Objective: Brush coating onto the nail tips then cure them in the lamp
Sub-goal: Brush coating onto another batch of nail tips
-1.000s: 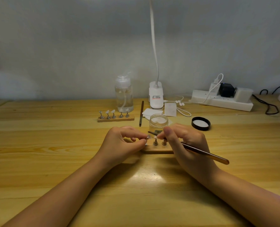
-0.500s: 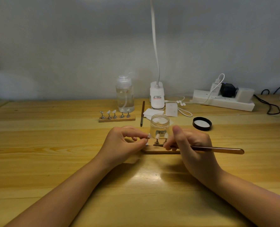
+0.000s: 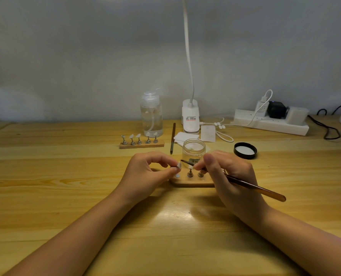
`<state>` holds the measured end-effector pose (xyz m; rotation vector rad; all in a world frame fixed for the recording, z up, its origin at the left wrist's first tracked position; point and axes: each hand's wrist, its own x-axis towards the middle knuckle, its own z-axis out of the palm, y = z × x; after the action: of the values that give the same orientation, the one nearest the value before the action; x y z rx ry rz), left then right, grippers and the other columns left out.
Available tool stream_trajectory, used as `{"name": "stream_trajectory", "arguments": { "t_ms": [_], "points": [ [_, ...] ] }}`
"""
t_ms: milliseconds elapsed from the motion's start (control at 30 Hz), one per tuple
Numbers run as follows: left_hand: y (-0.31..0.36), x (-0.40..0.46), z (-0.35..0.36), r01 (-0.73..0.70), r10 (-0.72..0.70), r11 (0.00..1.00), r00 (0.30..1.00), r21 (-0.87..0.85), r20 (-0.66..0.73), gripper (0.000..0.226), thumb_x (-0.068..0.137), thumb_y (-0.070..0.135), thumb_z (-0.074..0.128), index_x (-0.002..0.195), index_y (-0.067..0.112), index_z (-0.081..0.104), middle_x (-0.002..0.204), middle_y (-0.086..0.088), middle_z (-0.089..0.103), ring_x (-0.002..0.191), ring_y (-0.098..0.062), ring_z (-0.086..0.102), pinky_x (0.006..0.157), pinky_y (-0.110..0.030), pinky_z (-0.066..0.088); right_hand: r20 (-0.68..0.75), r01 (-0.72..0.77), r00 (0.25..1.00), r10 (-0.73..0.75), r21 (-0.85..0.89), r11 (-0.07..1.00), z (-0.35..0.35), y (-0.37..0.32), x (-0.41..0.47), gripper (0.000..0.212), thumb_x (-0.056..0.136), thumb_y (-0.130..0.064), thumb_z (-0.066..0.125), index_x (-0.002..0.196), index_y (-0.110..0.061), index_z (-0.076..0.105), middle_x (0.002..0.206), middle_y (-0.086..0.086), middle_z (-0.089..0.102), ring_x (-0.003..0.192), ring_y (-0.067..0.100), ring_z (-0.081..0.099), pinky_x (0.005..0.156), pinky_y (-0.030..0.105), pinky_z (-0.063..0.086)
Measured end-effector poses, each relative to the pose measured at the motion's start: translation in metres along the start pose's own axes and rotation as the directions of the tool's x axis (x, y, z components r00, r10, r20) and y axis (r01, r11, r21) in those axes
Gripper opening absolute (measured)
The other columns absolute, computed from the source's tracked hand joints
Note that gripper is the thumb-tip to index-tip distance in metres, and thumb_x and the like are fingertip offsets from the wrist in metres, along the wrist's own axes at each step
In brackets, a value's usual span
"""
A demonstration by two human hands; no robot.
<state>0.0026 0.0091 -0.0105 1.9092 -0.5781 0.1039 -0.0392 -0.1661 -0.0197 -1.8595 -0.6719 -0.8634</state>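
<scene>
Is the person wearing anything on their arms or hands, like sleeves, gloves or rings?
No. The left hand and the right hand are bare: no gloves, rings, watch or bracelets show. Both forearms are bare too, with no sleeves in view. The fingernails look short and plain, with no polish visible.

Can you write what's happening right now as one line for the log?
step: brushing coating | left hand: pinches nail tip | right hand: holds brush | jar: open, lid off | curing: not yet

Brown brush [image 3: 251, 185]; black lid [image 3: 245, 150]; white power strip [image 3: 269, 124]; clear jar [image 3: 193, 151]; yellow wood table [image 3: 66, 176].
</scene>
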Motion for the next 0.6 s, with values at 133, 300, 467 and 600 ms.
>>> {"name": "stream_trajectory", "arguments": {
  "t_ms": [133, 300, 467, 600],
  "points": [
    [0.0004, -0.0007, -0.0006, -0.008, 0.008, 1.000, 1.000, 0.003, 0.008, 0.020, 0.072, 0.009, 0.072, 0.071, 0.029, 0.070, 0.075, 0.016, 0.068, 0.079, -0.007, 0.060, 0.065, -0.017, 0.052, 0.027, -0.002, 1.000, 0.002, -0.013, 1.000, 0.0006, 0.0013, -0.0011, 0.036, 0.091, -0.026, 0.042, 0.077, -0.005, 0.068, 0.071, -0.006, 0.062, 0.068, -0.001, 0.059, 0.062, 0.017, 0.047],
    [0.0005, -0.0010, -0.0008, -0.007, 0.007, 1.000, 1.000, -0.001, 0.016, 0.019, 0.072, 0.009, 0.072, 0.072, 0.028, 0.071, 0.073, 0.012, 0.068, 0.080, -0.009, 0.060, 0.061, -0.012, 0.048, 0.005, -0.050, 0.999, 0.049, 0.103, 0.993, 0.0010, 0.0005, -0.0038, 0.047, 0.093, -0.033, 0.037, 0.068, -0.007, 0.065, 0.066, -0.009, 0.060, 0.063, -0.003, 0.059, 0.062, 0.011, 0.044],
    [0.0003, -0.0002, -0.0009, -0.009, 0.009, 1.000, 1.000, -0.004, 0.028, 0.016, 0.072, 0.010, 0.072, 0.075, 0.025, 0.072, 0.076, 0.008, 0.069, 0.081, -0.011, 0.061, 0.063, -0.016, 0.050, 0.001, -0.015, 1.000, 0.015, -0.027, 1.000, 0.0004, 0.0013, -0.0001, 0.038, 0.092, -0.027, 0.039, 0.078, -0.006, 0.067, 0.073, -0.010, 0.059, 0.069, -0.002, 0.058, 0.065, 0.015, 0.045],
    [0.0008, 0.0025, 0.0005, -0.004, 0.004, 1.000, 1.000, -0.002, 0.014, 0.018, 0.073, 0.010, 0.072, 0.074, 0.028, 0.071, 0.074, 0.011, 0.068, 0.080, -0.007, 0.060, 0.063, -0.013, 0.049, 0.016, -0.039, 0.999, 0.038, 0.042, 0.998, 0.0007, -0.0001, -0.0022, 0.044, 0.092, -0.030, 0.038, 0.071, -0.004, 0.066, 0.067, -0.004, 0.062, 0.064, -0.002, 0.059, 0.062, 0.013, 0.045]
  ]
}}
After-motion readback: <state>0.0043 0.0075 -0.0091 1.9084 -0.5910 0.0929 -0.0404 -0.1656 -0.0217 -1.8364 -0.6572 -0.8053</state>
